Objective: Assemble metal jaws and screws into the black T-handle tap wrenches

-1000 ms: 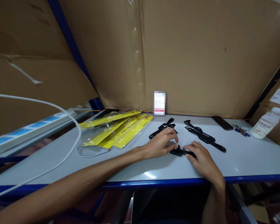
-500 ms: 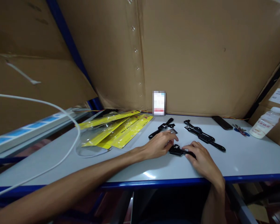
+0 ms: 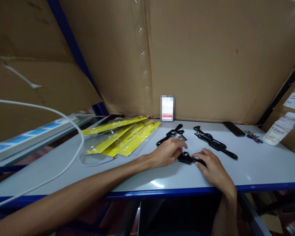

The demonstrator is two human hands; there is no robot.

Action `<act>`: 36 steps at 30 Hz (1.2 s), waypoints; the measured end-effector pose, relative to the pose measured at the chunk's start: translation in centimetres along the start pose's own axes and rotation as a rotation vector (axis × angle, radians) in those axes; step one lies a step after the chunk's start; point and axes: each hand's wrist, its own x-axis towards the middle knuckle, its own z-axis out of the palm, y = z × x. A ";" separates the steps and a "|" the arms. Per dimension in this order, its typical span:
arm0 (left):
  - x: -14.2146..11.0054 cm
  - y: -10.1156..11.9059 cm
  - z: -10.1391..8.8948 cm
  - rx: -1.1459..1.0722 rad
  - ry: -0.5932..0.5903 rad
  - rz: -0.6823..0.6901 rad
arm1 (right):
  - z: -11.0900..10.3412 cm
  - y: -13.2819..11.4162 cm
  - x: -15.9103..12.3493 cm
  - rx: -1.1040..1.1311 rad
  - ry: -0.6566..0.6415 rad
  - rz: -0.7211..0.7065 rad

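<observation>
A black spokeshave (image 3: pixel 186 158) lies low over the table in front of me. Its right handle is in my right hand (image 3: pixel 212 165), fingers curled around it and thumb on the near side. My left hand (image 3: pixel 166 151) is closed at the left end of the same tool, fingertips bent together; what they pinch is hidden. Just beyond those fingers shows a flat grey metal blade (image 3: pixel 183 138), partly covered by the hand. Behind it rests another black spokeshave (image 3: pixel 171 133). Further right, more black spokeshave parts (image 3: pixel 212 143) lie in a slanting row.
Yellow-carded clear packages (image 3: pixel 135 139) are piled at the left, near a white cable (image 3: pixel 82 144) and a power strip (image 3: pixel 31 136). A lit phone (image 3: pixel 167 108) leans on the cardboard wall. To the right are a dark phone (image 3: pixel 234 128), keys (image 3: pixel 253 137) and a white bottle (image 3: pixel 280 130).
</observation>
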 end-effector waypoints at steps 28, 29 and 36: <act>-0.1 -0.3 0.3 0.021 0.026 0.042 | 0.2 0.3 0.0 0.020 0.010 -0.019; -0.1 -0.3 0.3 0.023 0.027 0.041 | 0.2 0.3 0.0 0.021 0.012 -0.018; -0.1 -0.1 0.2 0.034 0.015 0.036 | 0.2 0.1 0.1 0.026 0.011 -0.021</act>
